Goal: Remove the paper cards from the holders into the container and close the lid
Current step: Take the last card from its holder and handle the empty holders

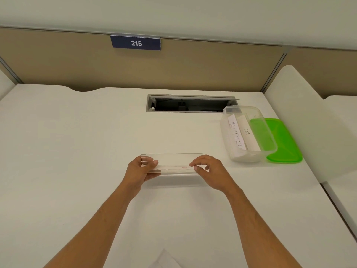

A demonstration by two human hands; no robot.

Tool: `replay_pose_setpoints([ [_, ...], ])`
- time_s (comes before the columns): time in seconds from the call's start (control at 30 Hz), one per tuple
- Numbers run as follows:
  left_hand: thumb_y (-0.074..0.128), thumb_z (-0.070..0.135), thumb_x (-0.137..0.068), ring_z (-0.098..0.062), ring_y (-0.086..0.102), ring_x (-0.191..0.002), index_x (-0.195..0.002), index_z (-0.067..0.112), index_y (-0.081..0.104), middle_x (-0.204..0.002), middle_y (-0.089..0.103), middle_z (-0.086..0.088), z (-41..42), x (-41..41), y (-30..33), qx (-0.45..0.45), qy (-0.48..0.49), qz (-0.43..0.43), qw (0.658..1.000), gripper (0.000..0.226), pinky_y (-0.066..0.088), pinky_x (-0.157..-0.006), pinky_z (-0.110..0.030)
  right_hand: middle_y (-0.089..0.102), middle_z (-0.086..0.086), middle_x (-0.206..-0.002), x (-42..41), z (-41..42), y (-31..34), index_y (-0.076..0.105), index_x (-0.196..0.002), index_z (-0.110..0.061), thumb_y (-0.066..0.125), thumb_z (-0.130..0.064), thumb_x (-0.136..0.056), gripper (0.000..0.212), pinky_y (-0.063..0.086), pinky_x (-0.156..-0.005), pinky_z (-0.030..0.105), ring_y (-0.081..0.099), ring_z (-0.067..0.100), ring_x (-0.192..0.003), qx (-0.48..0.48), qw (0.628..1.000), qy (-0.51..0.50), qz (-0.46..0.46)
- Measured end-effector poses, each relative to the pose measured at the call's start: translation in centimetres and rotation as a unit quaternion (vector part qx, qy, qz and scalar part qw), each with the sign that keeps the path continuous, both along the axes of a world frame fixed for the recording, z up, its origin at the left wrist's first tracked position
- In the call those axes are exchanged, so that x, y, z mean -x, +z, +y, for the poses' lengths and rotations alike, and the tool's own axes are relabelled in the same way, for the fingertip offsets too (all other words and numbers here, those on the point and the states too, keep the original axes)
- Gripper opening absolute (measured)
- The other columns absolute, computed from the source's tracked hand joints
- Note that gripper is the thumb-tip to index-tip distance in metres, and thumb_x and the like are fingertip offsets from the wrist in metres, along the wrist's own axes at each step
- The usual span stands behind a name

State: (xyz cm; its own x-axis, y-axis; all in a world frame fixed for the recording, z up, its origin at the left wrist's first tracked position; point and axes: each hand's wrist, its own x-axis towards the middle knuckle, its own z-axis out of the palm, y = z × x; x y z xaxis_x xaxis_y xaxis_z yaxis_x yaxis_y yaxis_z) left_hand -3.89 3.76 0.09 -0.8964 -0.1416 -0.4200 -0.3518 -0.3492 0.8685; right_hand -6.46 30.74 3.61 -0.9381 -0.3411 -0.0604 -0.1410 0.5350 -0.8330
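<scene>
Single head view, no second view for me to compare. Camera sits above near edge of white desk [77, 151], facing forward and down toward beige partition [193, 70] behind desk. Close range: both forearms enter from bottom of frame. Wide angle bends partition top. Desk surface fills most of frame.

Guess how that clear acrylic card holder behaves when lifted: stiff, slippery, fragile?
Probably stiff: the clear card holder spans straight between the left hand and the right hand without sagging. Likely light, since fingertip pinches at its ends suffice. Its glossy surface may be slippery, and thin acrylic could crack if dropped.
</scene>
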Motion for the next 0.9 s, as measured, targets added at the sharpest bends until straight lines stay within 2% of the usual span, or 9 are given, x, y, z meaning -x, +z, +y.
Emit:
replay_pose_setpoints([
  [0.07,0.075,0.003,-0.082,-0.033,0.066,-0.085,-0.098,-0.001,0.062,-0.104,0.055,-0.015,0.1,0.1,-0.1,0.002,0.006,-0.001,1.0,0.02,0.06,-0.074,-0.039,0.064,-0.017,-0.109,-0.1,0.1,-0.4,0.075,-0.1,-0.028,0.065,-0.021,-0.091,0.015,0.033,-0.08,0.005,0.053,-0.001,-0.105,-0.028,0.999,0.015,-0.004],
  [0.17,0.071,-0.002,-0.083,-0.036,0.068,-0.084,-0.1,-0.001,0.062,-0.104,0.057,-0.012,0.0,0.3,-0.1,0.005,0.005,-0.001,1.0,0.019,0.06,-0.072,-0.037,0.061,-0.02,-0.116,-0.2,0.2,-0.7,0.075,-0.104,-0.03,0.065,-0.032,-0.09,0.016,0.033,-0.084,0.006,0.049,-0.008,-0.109,-0.027,0.999,0.003,-0.027],
  [0.33,0.072,-0.005,-0.082,-0.036,0.073,-0.086,-0.106,0.003,0.061,-0.109,0.063,-0.012,0.0,0.5,-0.2,0.001,0.006,0.006,1.0,0.027,0.061,-0.071,-0.035,0.057,-0.015,-0.121,-0.2,0.1,-1.5,0.073,-0.11,-0.027,0.058,-0.036,-0.095,0.023,0.036,-0.089,0.012,0.046,0.0,-0.115,-0.025,0.998,-0.052,-0.011],
  [0.4,0.073,-0.005,-0.081,-0.037,0.073,-0.085,-0.107,0.004,0.061,-0.11,0.063,-0.012,0.1,0.5,-0.2,-0.004,0.004,0.01,1.0,0.031,0.061,-0.072,-0.035,0.058,-0.011,-0.117,-0.3,-0.3,-1.7,0.075,-0.103,-0.025,0.063,-0.032,-0.093,0.016,0.04,-0.086,0.014,0.053,0.002,-0.109,0.022,0.991,-0.13,-0.012],
  [0.47,0.075,-0.004,-0.079,-0.036,0.073,-0.085,-0.106,0.006,0.062,-0.11,0.063,-0.013,0.2,0.6,-0.2,-0.003,0.001,0.013,1.0,0.031,0.061,-0.072,-0.035,0.066,-0.008,-0.108,-0.2,-0.5,-1.8,0.074,-0.091,-0.026,0.068,-0.025,-0.089,0.006,0.048,-0.077,0.018,0.065,0.006,-0.096,0.09,0.974,-0.201,-0.052],
  [0.57,0.075,-0.005,-0.079,-0.031,0.074,-0.087,-0.102,0.007,0.064,-0.11,0.064,-0.012,0.4,0.8,0.1,0.008,-0.007,0.018,1.0,0.029,0.061,-0.072,-0.035,0.07,0.006,-0.097,-0.1,-0.5,-1.8,0.07,-0.088,-0.015,0.068,-0.009,-0.088,0.006,0.059,-0.067,0.034,0.074,0.023,-0.074,0.201,0.938,-0.244,-0.143],
  [0.67,0.075,-0.006,-0.078,-0.028,0.073,-0.086,-0.099,0.009,0.065,-0.107,0.065,-0.011,0.5,0.8,0.5,0.019,-0.02,0.024,0.999,0.028,0.061,-0.072,-0.034,0.067,0.016,-0.089,0.1,-0.3,-1.7,0.063,-0.088,-0.005,0.067,0.002,-0.085,0.009,0.058,-0.06,0.033,0.073,0.03,-0.069,0.231,0.921,-0.272,-0.158],
  [0.77,0.075,-0.006,-0.078,-0.025,0.072,-0.087,-0.098,0.009,0.065,-0.105,0.064,-0.011,0.7,0.8,0.9,0.017,-0.029,0.033,0.999,0.027,0.06,-0.072,-0.033,0.065,0.02,-0.086,0.2,0.0,-1.4,0.056,-0.093,-0.005,0.068,0.004,-0.083,0.018,0.058,-0.059,0.033,0.071,0.03,-0.065,0.268,0.904,-0.286,-0.171],
  [0.9,0.071,-0.003,-0.084,-0.026,0.073,-0.089,-0.103,0.009,0.064,-0.107,0.067,-0.011,0.9,0.8,1.1,0.004,-0.039,0.035,0.999,0.024,0.06,-0.075,-0.034,0.066,0.02,-0.086,0.3,0.4,-0.8,0.055,-0.101,-0.005,0.063,0.01,-0.084,0.024,0.058,-0.061,0.032,0.07,0.027,-0.064,0.311,0.887,-0.281,-0.193],
])
